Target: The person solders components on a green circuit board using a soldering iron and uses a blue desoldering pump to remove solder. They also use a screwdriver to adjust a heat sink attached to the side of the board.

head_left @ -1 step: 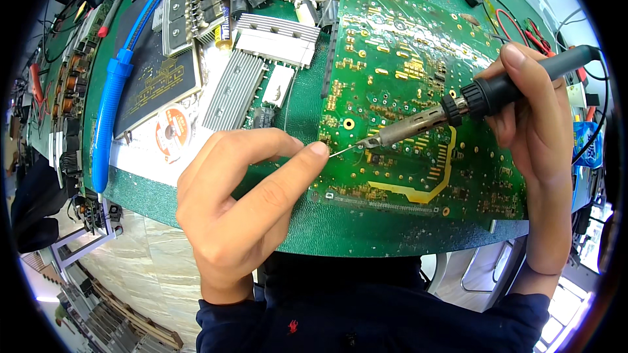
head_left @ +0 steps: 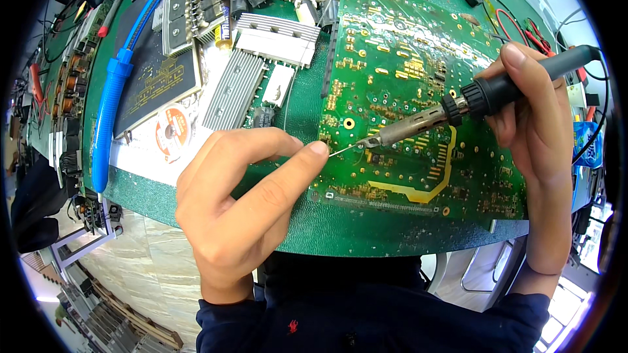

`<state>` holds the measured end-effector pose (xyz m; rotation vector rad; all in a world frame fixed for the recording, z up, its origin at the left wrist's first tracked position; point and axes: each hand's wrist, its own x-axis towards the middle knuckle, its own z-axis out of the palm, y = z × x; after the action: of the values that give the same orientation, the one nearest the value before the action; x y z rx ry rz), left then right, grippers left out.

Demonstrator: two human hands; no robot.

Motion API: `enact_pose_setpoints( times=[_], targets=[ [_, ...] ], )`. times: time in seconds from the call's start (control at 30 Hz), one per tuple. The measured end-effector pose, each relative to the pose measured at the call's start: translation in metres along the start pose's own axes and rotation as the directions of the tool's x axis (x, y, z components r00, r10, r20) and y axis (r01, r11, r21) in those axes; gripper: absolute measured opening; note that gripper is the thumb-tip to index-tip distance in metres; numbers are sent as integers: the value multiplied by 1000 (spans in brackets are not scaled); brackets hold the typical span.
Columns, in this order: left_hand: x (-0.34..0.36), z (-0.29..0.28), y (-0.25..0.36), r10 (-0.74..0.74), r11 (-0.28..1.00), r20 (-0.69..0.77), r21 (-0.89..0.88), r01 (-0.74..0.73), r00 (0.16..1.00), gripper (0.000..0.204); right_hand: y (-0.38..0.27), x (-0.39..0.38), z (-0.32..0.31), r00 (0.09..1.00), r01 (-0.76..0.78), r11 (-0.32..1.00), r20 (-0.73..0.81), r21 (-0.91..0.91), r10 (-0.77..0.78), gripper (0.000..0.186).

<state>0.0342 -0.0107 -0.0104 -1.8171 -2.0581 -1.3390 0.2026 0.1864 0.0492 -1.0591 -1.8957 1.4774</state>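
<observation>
My right hand [head_left: 533, 101] grips the black handle of a soldering iron [head_left: 418, 123], whose tip points down and left onto a large green circuit board [head_left: 392, 101]. In my left hand [head_left: 242, 199], the thumb and forefinger pinch a thin silvery solder wire [head_left: 340, 151] at the board's left edge. The wire's far end meets the iron's tip, low on the left part of the board. Gold pads, holes and a broad yellow trace [head_left: 418, 195] show on the board's upper face.
Finned heatsinks [head_left: 234, 91] lie left of the board, beside a round orange-and-white spool [head_left: 173, 132]. A blue tool handle [head_left: 108, 124] with its cord stands further left, near a dark panel [head_left: 160, 85]. Red and black leads [head_left: 533, 36] lie behind my right hand. The green table's front edge [head_left: 366, 245] curves toward me.
</observation>
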Motion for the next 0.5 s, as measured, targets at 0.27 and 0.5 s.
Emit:
enact_pose_setpoints(
  times=[0.27,0.5],
  targets=[
    [0,2,2,-14,1000,-24,-6,14,1000,31,0,0,0,1000,0,1000,0,-16,0,41],
    [-1,1,0,-6,1000,1,-20,6,1000,31,0,1,-1,1000,14,1000,19,-15,-14,42]
  ],
)
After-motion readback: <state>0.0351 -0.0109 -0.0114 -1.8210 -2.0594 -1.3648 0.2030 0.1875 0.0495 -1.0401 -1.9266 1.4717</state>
